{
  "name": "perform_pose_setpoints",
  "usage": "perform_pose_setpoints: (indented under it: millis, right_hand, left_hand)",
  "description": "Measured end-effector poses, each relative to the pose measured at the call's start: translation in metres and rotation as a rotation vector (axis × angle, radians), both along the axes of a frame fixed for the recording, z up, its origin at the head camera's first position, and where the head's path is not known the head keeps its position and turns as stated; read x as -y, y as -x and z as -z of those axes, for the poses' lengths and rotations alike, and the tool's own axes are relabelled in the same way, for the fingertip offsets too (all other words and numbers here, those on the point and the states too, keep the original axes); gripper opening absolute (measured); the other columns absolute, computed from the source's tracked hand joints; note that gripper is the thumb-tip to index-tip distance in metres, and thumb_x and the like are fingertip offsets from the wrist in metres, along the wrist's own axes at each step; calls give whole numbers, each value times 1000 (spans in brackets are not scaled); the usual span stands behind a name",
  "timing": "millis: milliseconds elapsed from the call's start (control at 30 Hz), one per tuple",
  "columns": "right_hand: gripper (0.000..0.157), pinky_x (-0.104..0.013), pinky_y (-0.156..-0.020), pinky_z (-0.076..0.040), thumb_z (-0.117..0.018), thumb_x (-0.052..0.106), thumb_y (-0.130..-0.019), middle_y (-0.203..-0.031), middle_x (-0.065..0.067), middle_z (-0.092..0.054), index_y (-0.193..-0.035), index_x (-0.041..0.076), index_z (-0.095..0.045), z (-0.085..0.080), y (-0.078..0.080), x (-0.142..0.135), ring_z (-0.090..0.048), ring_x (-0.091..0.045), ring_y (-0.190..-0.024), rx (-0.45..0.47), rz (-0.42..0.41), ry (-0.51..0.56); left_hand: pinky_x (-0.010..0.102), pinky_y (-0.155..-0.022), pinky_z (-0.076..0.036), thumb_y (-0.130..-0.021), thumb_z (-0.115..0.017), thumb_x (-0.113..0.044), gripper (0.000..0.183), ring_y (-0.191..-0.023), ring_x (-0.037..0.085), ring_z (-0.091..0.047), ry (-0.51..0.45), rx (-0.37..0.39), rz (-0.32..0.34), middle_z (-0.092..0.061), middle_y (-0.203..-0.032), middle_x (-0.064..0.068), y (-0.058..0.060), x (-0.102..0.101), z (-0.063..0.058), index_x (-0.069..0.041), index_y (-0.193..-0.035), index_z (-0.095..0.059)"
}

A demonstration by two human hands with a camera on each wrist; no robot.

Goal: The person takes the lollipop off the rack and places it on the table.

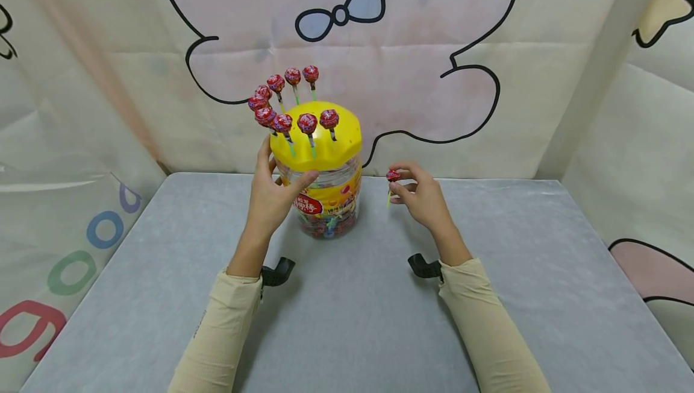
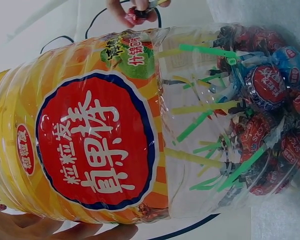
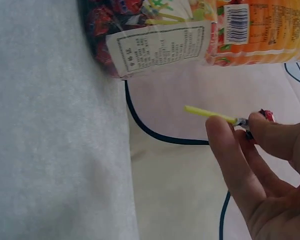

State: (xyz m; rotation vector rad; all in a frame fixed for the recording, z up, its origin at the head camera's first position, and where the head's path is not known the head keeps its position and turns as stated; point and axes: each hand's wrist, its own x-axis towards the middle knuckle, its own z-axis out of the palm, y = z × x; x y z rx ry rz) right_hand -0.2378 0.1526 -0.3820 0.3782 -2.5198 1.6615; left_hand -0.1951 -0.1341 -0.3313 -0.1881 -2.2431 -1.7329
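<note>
A clear plastic jar with a yellow lid stands on the table. Several red-wrapped lollipops stick up from the lid along its left, front and back. My left hand grips the jar's upper left side, thumb in front. Through the clear lower wall, more lollipops with green and yellow sticks show in the left wrist view. To the right of the jar, my right hand pinches one lollipop by its head end. Its yellow stick points down, apart from the jar.
A grey cloth covers the table. Behind it hangs a pale curtain with cartoon outlines, close to the table's far edge. A dark curved piece sits at each wrist, the left one reaching over the table.
</note>
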Motion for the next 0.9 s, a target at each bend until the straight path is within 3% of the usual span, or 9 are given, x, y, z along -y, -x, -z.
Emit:
perform_pose_setpoints:
  millis: [133,433,633,900]
  right_hand:
    - [36,-47,-80,-60,-64,6,-96,-121,-20,-66,-131,8,-56,3,2,0,-72,-35,-93,5,15,-28]
    - [36,-42,-76,-62,-60,5,-98,-121,-21,-64,-133,11,-55,9,4,0,-70,-35,-95,13,27,-58]
    - [37,-31,-71,-62,-62,7,-97,-120,-20,-66,-134,10,-56,17,6,-2,-70,-30,-91,91,33,-100]
    - [38,-40,-74,-62,-63,10,-98,-118,-22,-67,-135,10,-56,25,9,-3,-73,-25,-85,186,-3,-158]
  left_hand:
    - [56,-110,-42,-87,-76,-40,94,-143,25,-35,1,-2,1,-29,-161,-4,1,0,0,-31,-158,-16]
    - [56,-110,-41,-87,-76,-40,94,-142,25,-35,4,-6,2,-30,-160,-4,1,0,1,-33,-159,-16]
    - [58,-113,-37,-87,-76,-39,93,-143,25,-33,2,-4,5,-30,-160,-4,1,1,2,-32,-158,-17]
    - [58,-113,-38,-87,-76,-39,93,-143,24,-34,5,-8,-2,-29,-161,-4,1,1,3,-32,-158,-16]
